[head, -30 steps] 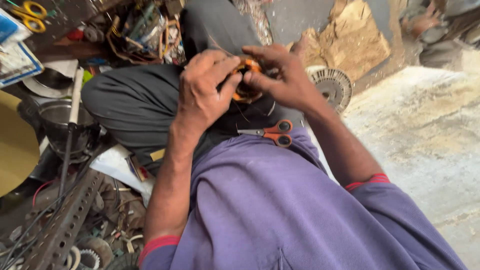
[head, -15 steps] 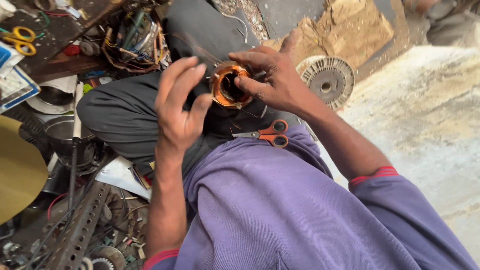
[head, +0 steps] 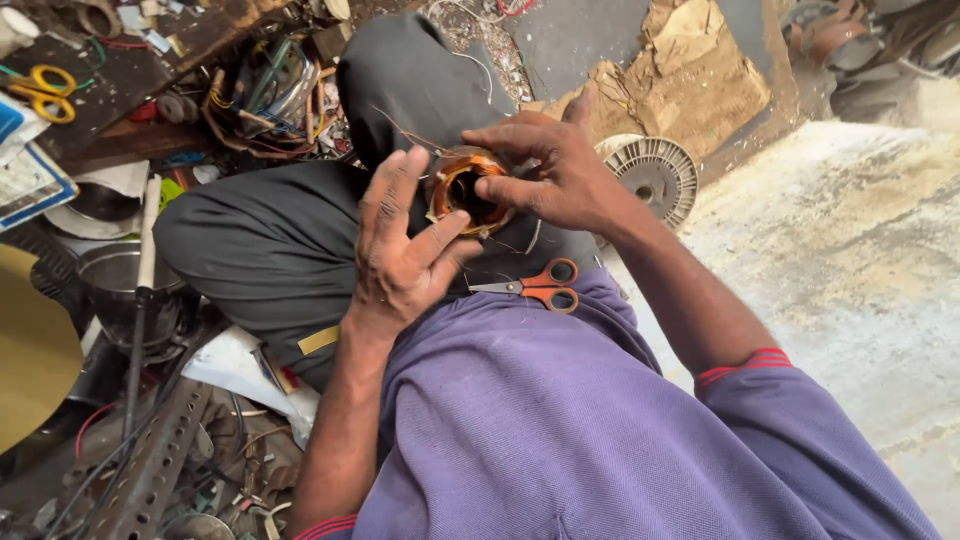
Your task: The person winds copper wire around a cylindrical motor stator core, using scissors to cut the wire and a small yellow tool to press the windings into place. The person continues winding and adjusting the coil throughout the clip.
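At the far left edge lies a flat blue and white package (head: 25,165), partly cut off by the frame; its print is too small to tell. Beside it a yellow disc (head: 35,350) covers the lower left corner.

Two pairs of scissors are visible: one with orange handles (head: 535,287) lies on the person's lap, just under the hands, and one with yellow handles (head: 42,90) lies on the dark wooden worktop (head: 130,75) at the upper left. There is one round grey fan-like part (head: 655,178) on the floor to the right of the knee.

A metal pot (head: 115,285) stands at the left, and a long rod with a white handle (head: 140,300) leans across it; what is inside cannot be told.

The copper wire coil (head: 468,190) is held above the lap, between both hands. The left hand (head: 405,250) supports it from below, with fingers straight and close together, the thumb pressing its lower rim. The right hand (head: 555,170) pinches the right rim of the coil, fingers curled around it.
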